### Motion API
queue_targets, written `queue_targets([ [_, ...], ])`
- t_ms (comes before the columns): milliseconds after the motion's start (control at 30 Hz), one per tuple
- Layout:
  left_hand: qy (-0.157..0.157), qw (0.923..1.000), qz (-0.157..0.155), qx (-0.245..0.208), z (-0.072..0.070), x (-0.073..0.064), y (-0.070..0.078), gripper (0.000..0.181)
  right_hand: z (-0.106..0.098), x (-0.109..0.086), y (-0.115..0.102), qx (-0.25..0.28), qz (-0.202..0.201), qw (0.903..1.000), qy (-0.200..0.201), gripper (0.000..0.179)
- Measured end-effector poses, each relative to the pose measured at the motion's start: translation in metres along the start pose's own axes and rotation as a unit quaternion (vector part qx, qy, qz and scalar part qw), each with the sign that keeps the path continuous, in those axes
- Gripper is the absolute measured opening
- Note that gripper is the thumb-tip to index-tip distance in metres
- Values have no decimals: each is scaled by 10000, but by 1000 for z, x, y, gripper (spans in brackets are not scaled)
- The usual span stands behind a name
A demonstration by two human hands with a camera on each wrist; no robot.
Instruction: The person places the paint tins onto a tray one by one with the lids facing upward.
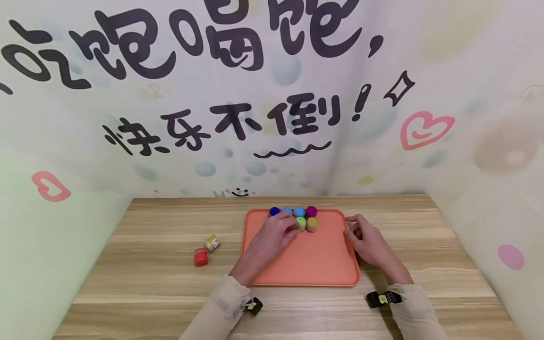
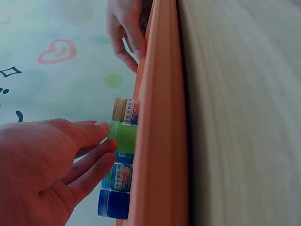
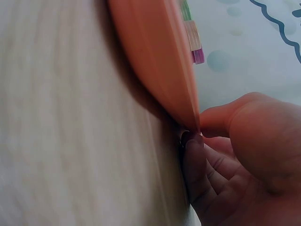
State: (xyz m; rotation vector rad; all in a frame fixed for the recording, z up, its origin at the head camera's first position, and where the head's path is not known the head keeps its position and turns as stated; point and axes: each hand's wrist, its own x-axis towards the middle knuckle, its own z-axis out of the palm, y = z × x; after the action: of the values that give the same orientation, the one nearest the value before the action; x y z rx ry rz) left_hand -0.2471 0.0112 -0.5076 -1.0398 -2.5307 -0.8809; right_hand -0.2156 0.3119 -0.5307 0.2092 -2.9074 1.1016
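My left hand (image 1: 272,236) reaches over the orange tray (image 1: 306,264), its thumb and fingers extended. In the left wrist view, its fingertips touch or nearly touch the lid side of a green paint jar (image 2: 126,136). That jar stands beside a tan-lidded jar (image 1: 312,224), in front of a row with a dark blue jar (image 1: 274,211), two light blue jars (image 1: 299,211) and a purple jar (image 1: 311,211). At the tray's right edge, my right hand (image 1: 370,242) pinches the rim between thumb and fingers. The left hand partly hides the back row.
On the wooden table (image 1: 153,274), left of the tray, lie a red jar (image 1: 200,257) and a gold-tan jar (image 1: 212,242). A printed cloth wall (image 1: 191,174) rises behind the table's back edge.
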Motion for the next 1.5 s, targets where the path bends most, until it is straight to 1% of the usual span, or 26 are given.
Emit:
queue_targets([
  [200, 145, 9999, 43, 53, -7, -6, -1, 9, 1, 1, 1, 9, -2, 10000, -11, 36],
  [267, 137, 9999, -35, 7, -9, -8, 0, 12, 2, 1, 1, 9, -2, 10000, -10, 36],
  [400, 37, 9990, -388, -237, -16, -12, 2, 23, 2, 1, 2, 0, -7, 10000, 23, 36],
  [500, 26, 9976, -598, -358, -22, -14, 4, 29, 2, 1, 2, -4, -14, 10000, 45, 36],
  [667, 120, 9965, -704, -440, -32, -18, 4, 31, 1, 0, 1, -20, -15, 10000, 38, 35],
  [767, 181, 9961, -730, -462, -35, -21, 2, 29, 0, 0, 1, -22, 0, 10000, 24, 35],
  [967, 195, 9949, -880, -444, -42, -31, -2, 34, 0, 0, 0, -11, 31, 10000, -9, 36],
  [1067, 252, 9946, -905, -446, -46, -36, -4, 37, 1, 0, 0, -20, 55, 10000, -7, 36],
  [1167, 313, 9949, -885, -368, -49, -40, -7, 40, 1, 0, 0, -37, 45, 10000, 12, 35],
  [1333, 406, 9952, -885, -113, -53, -47, -15, 37, 1, 0, 1, -67, -48, 10000, 46, 35],
  [1500, 539, 9949, -781, 342, -58, -53, -21, 34, 2, 0, 1, -76, -98, 9999, 53, 35],
])
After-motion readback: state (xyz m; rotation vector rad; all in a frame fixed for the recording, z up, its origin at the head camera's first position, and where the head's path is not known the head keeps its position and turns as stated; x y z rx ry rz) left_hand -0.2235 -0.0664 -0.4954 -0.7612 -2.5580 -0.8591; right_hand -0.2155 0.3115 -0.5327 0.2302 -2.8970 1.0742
